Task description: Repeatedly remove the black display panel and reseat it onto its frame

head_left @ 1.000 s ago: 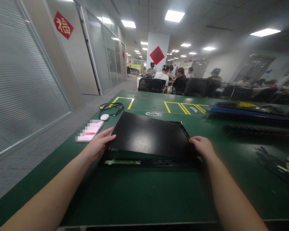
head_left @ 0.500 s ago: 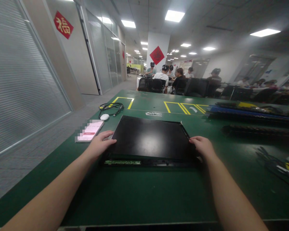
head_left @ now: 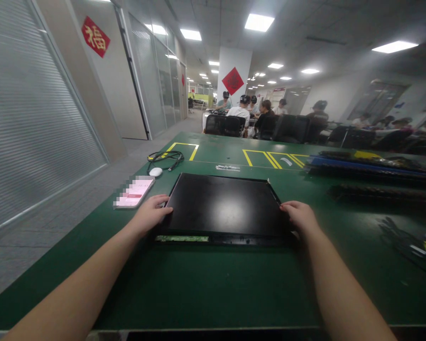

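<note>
A flat black panel (head_left: 227, 206) lies on a low black chassis on the green table (head_left: 213, 284). A strip of green circuit board (head_left: 181, 238) shows under its front edge. My left hand (head_left: 149, 215) grips the panel's left edge near the front corner, fingers curled onto it. At the right edge, my right hand (head_left: 298, 215) holds the panel the same way. Both forearms reach in from the near table edge.
A phone (head_left: 135, 192), a white mouse (head_left: 155, 172) and a coiled black cable (head_left: 165, 157) lie left of the panel. Long black and blue parts (head_left: 369, 166) are stacked at right, with tools (head_left: 412, 241) nearer. People sit at desks (head_left: 241, 113) beyond the table.
The panel's front edge, raised a second ago, has come down flat onto the chassis. Both hands stayed on its side edges.
</note>
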A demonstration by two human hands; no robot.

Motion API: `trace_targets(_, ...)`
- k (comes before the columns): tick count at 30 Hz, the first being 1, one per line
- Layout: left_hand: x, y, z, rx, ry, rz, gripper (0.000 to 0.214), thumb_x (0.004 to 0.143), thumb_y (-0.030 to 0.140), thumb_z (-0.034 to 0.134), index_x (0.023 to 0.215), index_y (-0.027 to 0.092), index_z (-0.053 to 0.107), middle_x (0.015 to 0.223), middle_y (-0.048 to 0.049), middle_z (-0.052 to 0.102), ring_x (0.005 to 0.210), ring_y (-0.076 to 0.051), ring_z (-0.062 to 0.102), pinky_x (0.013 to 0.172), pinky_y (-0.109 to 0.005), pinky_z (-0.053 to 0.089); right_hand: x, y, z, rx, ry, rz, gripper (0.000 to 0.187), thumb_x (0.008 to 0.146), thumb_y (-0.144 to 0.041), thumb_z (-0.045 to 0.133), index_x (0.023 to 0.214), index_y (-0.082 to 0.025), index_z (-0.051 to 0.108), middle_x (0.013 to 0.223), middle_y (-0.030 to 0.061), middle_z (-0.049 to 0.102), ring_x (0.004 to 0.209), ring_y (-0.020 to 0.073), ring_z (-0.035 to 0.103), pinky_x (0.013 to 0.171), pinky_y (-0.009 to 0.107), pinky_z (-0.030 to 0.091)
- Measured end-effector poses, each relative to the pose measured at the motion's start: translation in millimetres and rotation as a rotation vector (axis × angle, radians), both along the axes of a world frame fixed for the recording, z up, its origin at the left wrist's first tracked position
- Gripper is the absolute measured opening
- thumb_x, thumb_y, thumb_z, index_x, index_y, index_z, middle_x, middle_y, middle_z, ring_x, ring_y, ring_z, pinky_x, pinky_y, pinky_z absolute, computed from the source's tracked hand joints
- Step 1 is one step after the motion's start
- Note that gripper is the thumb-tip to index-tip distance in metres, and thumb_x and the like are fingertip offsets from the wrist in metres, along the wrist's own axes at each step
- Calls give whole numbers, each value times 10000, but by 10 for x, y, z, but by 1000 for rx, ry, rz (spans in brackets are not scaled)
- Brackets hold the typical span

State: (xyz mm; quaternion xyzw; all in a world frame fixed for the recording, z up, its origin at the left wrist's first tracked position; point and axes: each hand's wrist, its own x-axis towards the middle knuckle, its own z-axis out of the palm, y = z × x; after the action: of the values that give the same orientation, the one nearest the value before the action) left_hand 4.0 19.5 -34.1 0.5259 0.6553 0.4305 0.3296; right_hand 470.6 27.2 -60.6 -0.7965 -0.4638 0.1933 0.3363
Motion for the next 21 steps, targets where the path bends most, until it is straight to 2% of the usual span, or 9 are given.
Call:
trace_targets(7,-32,35,-77,7,33,-14,220,537,221,783,757,242,772,1322,-97,698,1293,-372,564,1116,-411,388,25,-4,-25,22,155,7,322,707,-336,609,933,-176,772,885,78,761,477,112,493,430,246,381)
trace_targets(17,-83,107,-165,-15,161,-69,264,571,244,734,828,191,764,1391,-171,628,1289,-395,566,1105,-434,402,6,-20,21,57,271,16,297,691,-312,594,890,-160,753,994,108,769,453,87,449,420,247,370)
trace_targets(21,-92,103,-178,-11,202,-80,269,576,259,736,838,204,762,1378,-159,632,1306,-385,550,1113,-414,398,6,-21,29,59,307,11,296,687,-321,596,879,-153,746,1011,119,769,440,80,428,411,245,356)
